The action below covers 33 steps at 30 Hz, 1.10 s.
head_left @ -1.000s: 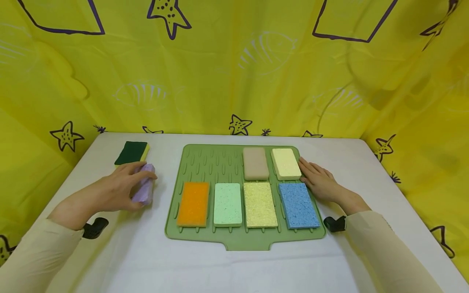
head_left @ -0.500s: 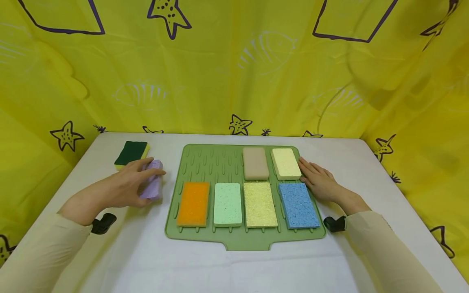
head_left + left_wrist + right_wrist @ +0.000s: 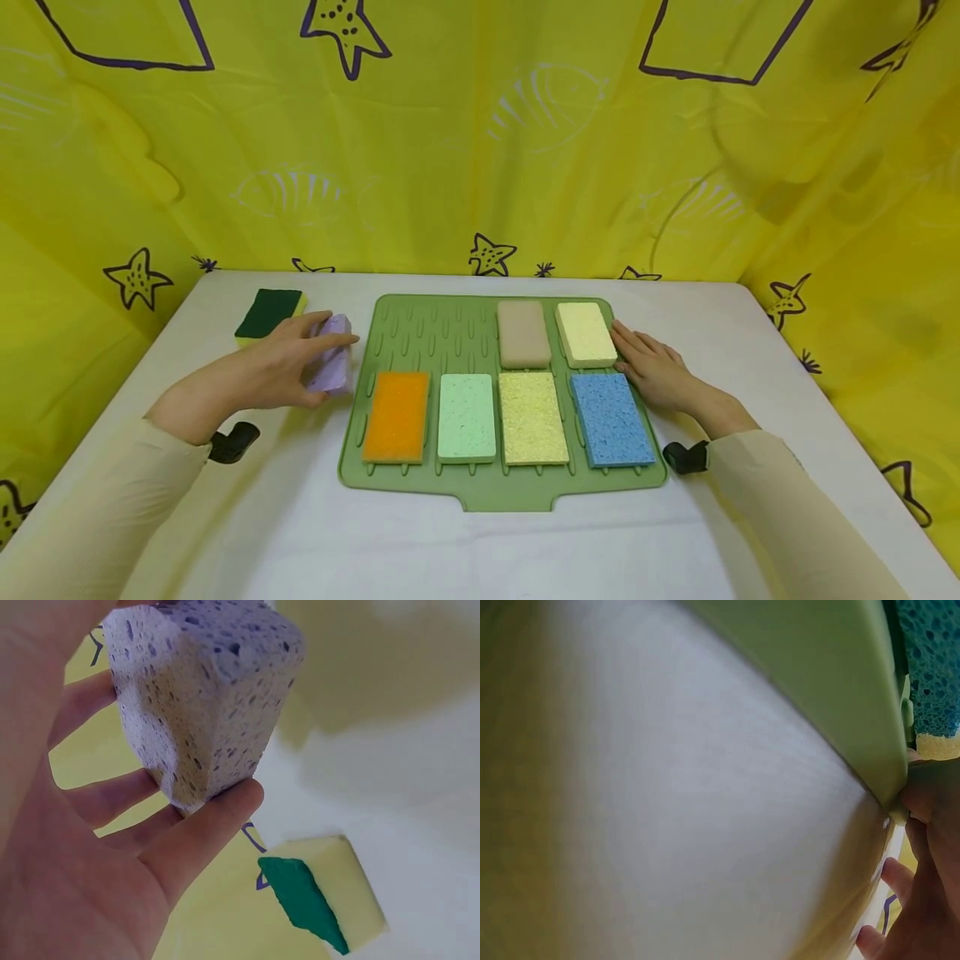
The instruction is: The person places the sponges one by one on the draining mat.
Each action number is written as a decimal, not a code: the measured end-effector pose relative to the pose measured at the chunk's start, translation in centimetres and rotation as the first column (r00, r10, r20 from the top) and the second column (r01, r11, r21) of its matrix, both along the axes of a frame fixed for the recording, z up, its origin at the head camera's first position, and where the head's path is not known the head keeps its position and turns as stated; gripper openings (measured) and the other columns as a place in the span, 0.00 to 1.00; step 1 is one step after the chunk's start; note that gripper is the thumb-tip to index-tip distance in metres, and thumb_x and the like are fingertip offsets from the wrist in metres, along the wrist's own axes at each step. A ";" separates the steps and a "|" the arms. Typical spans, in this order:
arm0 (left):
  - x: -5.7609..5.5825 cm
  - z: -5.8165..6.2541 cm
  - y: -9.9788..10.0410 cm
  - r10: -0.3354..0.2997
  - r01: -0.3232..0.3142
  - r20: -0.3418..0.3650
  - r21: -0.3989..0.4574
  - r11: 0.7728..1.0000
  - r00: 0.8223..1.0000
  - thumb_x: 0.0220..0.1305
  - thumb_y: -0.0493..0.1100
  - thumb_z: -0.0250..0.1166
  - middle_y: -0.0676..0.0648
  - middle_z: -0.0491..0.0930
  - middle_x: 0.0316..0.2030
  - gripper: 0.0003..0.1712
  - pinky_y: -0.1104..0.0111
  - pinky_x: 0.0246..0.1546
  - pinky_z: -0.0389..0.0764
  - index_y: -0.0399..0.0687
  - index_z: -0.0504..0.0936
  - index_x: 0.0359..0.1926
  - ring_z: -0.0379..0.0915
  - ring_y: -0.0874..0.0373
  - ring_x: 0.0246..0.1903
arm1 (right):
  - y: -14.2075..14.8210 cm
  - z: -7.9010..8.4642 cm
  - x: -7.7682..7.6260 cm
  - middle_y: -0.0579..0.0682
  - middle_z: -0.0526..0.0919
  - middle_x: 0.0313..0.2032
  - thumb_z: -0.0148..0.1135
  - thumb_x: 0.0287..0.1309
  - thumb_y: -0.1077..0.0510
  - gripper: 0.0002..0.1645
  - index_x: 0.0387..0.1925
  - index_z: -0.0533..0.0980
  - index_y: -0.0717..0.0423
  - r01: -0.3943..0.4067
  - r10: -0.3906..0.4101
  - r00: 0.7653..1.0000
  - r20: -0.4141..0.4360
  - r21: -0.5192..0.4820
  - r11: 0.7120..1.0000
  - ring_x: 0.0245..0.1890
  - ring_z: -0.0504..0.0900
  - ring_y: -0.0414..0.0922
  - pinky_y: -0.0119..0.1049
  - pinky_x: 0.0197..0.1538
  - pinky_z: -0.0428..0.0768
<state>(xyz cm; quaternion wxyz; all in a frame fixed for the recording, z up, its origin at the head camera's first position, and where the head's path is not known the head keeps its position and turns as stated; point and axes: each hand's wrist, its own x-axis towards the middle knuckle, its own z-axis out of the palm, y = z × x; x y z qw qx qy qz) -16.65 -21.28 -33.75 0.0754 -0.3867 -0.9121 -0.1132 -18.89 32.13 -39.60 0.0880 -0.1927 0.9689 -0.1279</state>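
Observation:
My left hand (image 3: 281, 364) grips a lavender sponge (image 3: 333, 358) between thumb and fingers, just left of the green mat (image 3: 501, 492). The left wrist view shows the pores of this lavender sponge (image 3: 202, 682) and the fingers around its edges. My right hand (image 3: 660, 373) lies with straight fingers at the mat's right edge, beside the pale cream sponge (image 3: 586, 335) and the blue sponge (image 3: 611, 419). An orange sponge (image 3: 397, 417), a mint sponge (image 3: 467, 418) and a yellow sponge (image 3: 533, 418) fill the near row. A beige sponge (image 3: 523, 335) lies behind them.
A sponge with a dark green scouring face (image 3: 268, 313) lies on the white table (image 3: 480, 558) at the back left. Ridges show on the bare back-left part of the mat. A yellow patterned curtain (image 3: 450, 167) encloses the table's back and sides.
My left hand has carried the lavender sponge right and slightly back, closer to the mat's left edge. The right hand and the sponges on the mat have stayed put.

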 end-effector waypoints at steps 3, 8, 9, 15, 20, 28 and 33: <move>-0.2 0.2 0.4 0.005 -0.005 -0.002 -0.003 1.000 1.000 0.40 0.40 0.78 0.22 0.68 0.57 0.38 0.39 0.48 0.77 0.43 0.79 0.58 0.69 0.27 0.52 | 0.0 0.0 0.0 0.62 0.44 0.78 0.41 0.77 0.53 0.36 0.77 0.46 0.63 0.002 -0.002 1.000 0.002 -0.003 1.000 0.74 0.47 0.68 0.71 0.68 0.48; -0.6 0.7 1.3 0.038 -0.037 0.029 -0.033 0.999 0.999 0.42 0.40 0.77 0.23 0.68 0.58 0.37 0.40 0.48 0.78 0.45 0.80 0.58 0.68 0.27 0.53 | 0.0 0.1 0.0 0.62 0.45 0.78 0.41 0.77 0.54 0.35 0.77 0.47 0.64 0.001 -0.001 1.000 0.000 -0.006 1.000 0.74 0.47 0.68 0.71 0.68 0.48; -0.7 0.8 1.5 0.044 -0.043 0.033 -0.040 0.998 0.998 0.43 0.41 0.76 0.23 0.68 0.58 0.36 0.42 0.47 0.79 0.45 0.80 0.58 0.69 0.27 0.53 | 0.0 0.1 0.0 0.63 0.45 0.78 0.41 0.77 0.54 0.35 0.77 0.47 0.64 0.000 0.000 1.000 -0.002 -0.007 1.000 0.74 0.47 0.68 0.71 0.68 0.48; -1.4 1.0 2.5 0.060 -0.057 0.050 -0.058 0.997 0.997 0.44 0.42 0.75 0.25 0.68 0.60 0.36 0.42 0.49 0.78 0.47 0.80 0.59 0.69 0.29 0.54 | 0.0 0.1 0.0 0.62 0.45 0.78 0.41 0.77 0.53 0.35 0.77 0.47 0.64 -0.002 0.001 1.000 -0.007 -0.007 1.000 0.73 0.48 0.68 0.72 0.67 0.49; -1.8 1.2 3.5 0.087 -0.084 0.074 -0.051 0.995 0.993 0.46 0.46 0.76 0.25 0.66 0.62 0.35 0.39 0.54 0.74 0.48 0.80 0.59 0.67 0.28 0.57 | 0.0 0.0 0.0 0.62 0.45 0.78 0.41 0.77 0.53 0.36 0.77 0.47 0.63 0.005 -0.005 1.000 0.001 -0.003 1.000 0.74 0.47 0.67 0.71 0.67 0.49; -2.4 1.5 4.9 0.110 -0.103 0.097 -0.075 0.992 0.989 0.49 0.50 0.76 0.25 0.64 0.65 0.35 0.40 0.54 0.76 0.47 0.79 0.60 0.65 0.27 0.59 | -0.1 0.1 0.1 0.62 0.45 0.78 0.41 0.77 0.53 0.36 0.77 0.46 0.63 0.005 -0.004 1.000 0.006 -0.006 1.000 0.74 0.47 0.68 0.71 0.68 0.48; -2.7 1.6 5.5 0.124 -0.116 0.119 -0.072 0.991 0.985 0.49 0.48 0.76 0.26 0.63 0.66 0.35 0.40 0.54 0.77 0.48 0.79 0.60 0.64 0.27 0.61 | -0.1 0.1 0.1 0.62 0.45 0.78 0.40 0.77 0.53 0.35 0.77 0.47 0.63 0.004 -0.004 1.000 -0.001 0.000 1.000 0.74 0.47 0.67 0.71 0.68 0.49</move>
